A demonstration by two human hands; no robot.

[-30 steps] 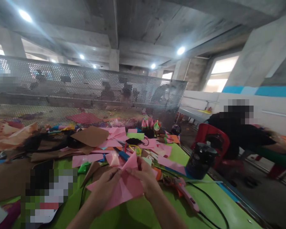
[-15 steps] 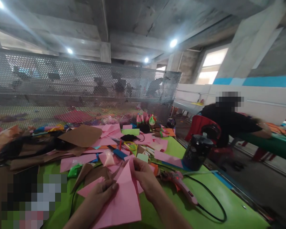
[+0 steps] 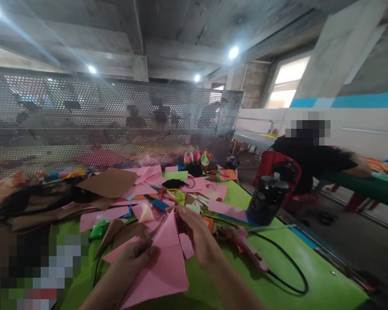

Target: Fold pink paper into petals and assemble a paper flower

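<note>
A folded pink paper sheet (image 3: 163, 267) stands tilted over the green tabletop, its pointed corner up. My left hand (image 3: 136, 254) pinches it at its left side, thumb lying on the near face. Beside the upper right edge is my right hand (image 3: 194, 232), fingers stretched out and fingertips close to the pointed corner; whether they touch it I cannot make out. A pink glue gun (image 3: 245, 247) with a black cord lies to the right of my right hand. Brown paper pieces (image 3: 124, 239) lie behind my left hand.
Pink sheets (image 3: 228, 209), brown sheets (image 3: 108, 185) and a blue-handled tool (image 3: 158, 203) clutter the table. Small ice-cream-cone shapes (image 3: 205, 161) stand before a perforated metal screen (image 3: 110, 116). At the right are a dark jar (image 3: 268, 198) and a seated person (image 3: 310, 161).
My right hand has loosened from the sheet's top edge and its fingers have straightened. The left hand keeps its hold on the sheet. The view has shifted slightly.
</note>
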